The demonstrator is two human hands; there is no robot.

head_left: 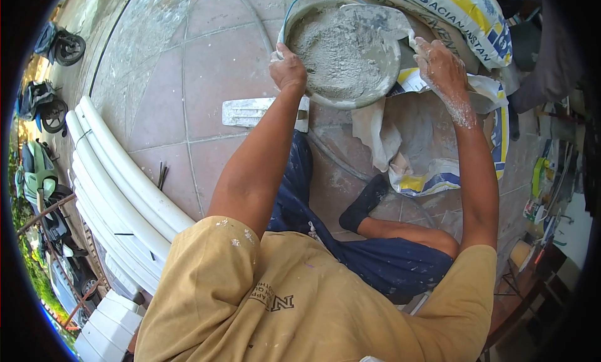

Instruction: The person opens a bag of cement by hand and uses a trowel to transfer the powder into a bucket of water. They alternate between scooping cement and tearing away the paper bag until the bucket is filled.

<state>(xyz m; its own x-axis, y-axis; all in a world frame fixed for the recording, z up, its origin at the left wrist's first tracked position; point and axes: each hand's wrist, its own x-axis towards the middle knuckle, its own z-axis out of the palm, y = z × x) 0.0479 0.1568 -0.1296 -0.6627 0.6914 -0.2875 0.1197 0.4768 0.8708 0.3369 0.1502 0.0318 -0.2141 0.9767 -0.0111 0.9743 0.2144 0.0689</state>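
A round bucket of grey powdery mix stands on the tiled floor in front of me. My left hand is closed on its left rim, where a thin blue handle is attached. My right hand, dusted with grey powder, is wrapped round the handle of a trowel. The trowel's coated blade lies over the far right part of the mix. Below my left hand a white plastering float rests on the floor, partly covered by my forearm.
An opened bag lies right of the bucket, with a full printed sack behind it. White pipes are stacked at left, near parked motorbikes. A grey hose crosses the tiles. Tools clutter the right edge.
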